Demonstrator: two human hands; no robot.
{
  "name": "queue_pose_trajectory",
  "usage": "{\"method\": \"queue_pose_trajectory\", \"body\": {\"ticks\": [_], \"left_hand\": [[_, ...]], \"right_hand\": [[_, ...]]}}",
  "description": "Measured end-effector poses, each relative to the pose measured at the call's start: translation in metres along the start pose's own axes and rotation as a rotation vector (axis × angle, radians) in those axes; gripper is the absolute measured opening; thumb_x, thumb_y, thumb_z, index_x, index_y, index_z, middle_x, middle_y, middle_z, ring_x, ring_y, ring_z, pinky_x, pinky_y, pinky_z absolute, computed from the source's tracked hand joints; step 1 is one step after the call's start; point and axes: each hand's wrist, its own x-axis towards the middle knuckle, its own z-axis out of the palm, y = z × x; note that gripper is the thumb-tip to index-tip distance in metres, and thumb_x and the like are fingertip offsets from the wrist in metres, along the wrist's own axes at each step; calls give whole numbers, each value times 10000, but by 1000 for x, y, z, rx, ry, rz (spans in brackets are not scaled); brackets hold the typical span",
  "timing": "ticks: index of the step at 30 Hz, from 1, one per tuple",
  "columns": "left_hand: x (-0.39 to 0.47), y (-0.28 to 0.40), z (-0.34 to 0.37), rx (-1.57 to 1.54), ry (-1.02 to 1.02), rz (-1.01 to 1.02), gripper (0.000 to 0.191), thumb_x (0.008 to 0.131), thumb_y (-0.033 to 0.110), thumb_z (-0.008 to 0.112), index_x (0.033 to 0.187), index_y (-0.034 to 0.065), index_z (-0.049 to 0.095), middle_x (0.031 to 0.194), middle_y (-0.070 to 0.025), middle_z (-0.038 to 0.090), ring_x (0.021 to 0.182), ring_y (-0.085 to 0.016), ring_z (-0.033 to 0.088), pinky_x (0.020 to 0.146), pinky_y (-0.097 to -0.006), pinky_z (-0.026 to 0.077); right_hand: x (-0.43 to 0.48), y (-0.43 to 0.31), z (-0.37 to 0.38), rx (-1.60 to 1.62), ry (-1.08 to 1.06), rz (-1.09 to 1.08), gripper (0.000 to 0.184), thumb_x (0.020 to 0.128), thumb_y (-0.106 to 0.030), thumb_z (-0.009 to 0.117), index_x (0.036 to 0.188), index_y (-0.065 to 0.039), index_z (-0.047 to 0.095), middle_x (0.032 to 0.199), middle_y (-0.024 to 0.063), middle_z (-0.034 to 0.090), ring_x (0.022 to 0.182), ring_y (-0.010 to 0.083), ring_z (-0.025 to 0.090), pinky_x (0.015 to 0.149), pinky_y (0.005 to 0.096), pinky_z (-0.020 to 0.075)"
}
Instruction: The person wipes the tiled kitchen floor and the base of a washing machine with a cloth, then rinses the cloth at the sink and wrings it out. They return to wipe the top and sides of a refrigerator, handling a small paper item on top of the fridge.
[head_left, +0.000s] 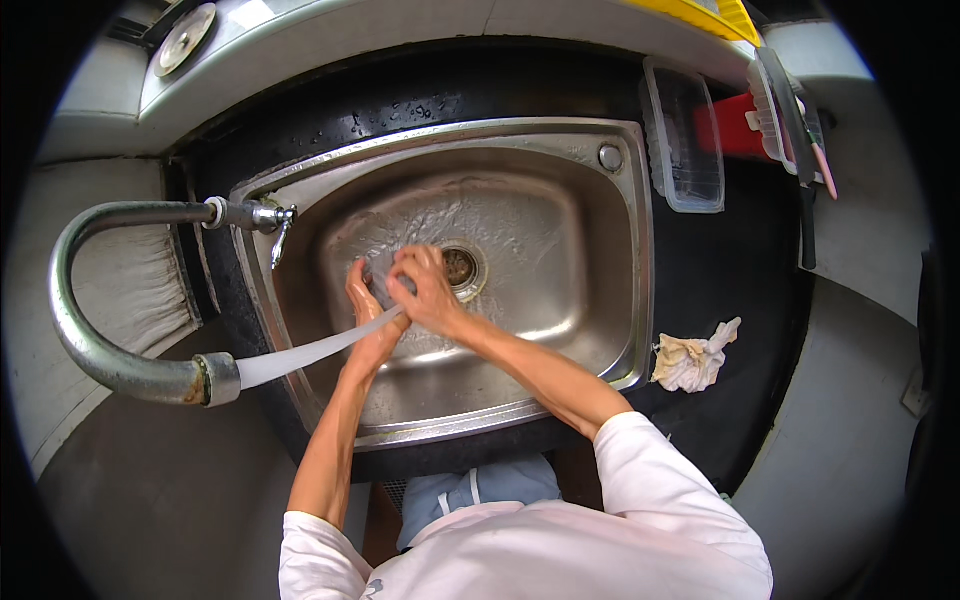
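Both of my hands are wet and close together over the stainless steel sink (517, 255). A stream of running water (307, 358) from the curved metal faucet (71, 300) strikes near the wrist of my left hand (377, 326). My left fingers point away from me, with the thumb side hidden by the other hand. My right hand (429, 296) crosses over it, fingers curled. Something pale and see-through shows between the hands; I cannot tell whether it is a clear object or splashing water. Just right of my right hand is the drain strainer (459, 267).
On the black counter to the right lie a crumpled cloth (694, 356) and a clear plastic container (684, 139). Beyond stand a red container (727, 127), a knife (787, 112) and a pink-handled utensil (823, 169). A yellow basket (705, 16) and a metal lid (185, 39) sit on the ledge.
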Motion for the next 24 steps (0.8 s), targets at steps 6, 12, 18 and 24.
{"method": "queue_pose_trajectory", "body": {"ticks": [6,12,18,24], "left_hand": [[5,-34,36,609,-229,-98,733,848,258,747,1453,0,422,1436,-266,445,1314,-479,446,1069,-519,397],[52,-4,11,116,3,-134,738,767,112,754,1417,-18,430,1409,-298,445,1336,-476,399,1164,-519,319],[-7,1,2,193,18,98,740,821,133,765,1444,-22,396,1520,-297,377,1404,-488,353,1175,-541,322],[-3,-27,23,560,-86,153,588,930,286,676,1405,2,476,1331,-253,499,1216,-471,467,1083,-526,308]], "right_hand": [[-2,29,28,-50,-203,49,209,895,-223,675,936,-18,668,1044,145,652,1026,407,550,961,513,413],[69,45,20,-213,-70,231,296,935,-275,653,1075,-16,685,1225,203,614,1164,426,516,1003,557,379],[-8,-5,1,-110,13,109,297,919,-294,664,1053,-29,674,1251,212,554,1203,403,469,1021,532,373],[-6,22,35,-115,-59,-36,153,913,-196,628,905,-44,651,1059,198,610,1047,440,537,957,555,427]]}}
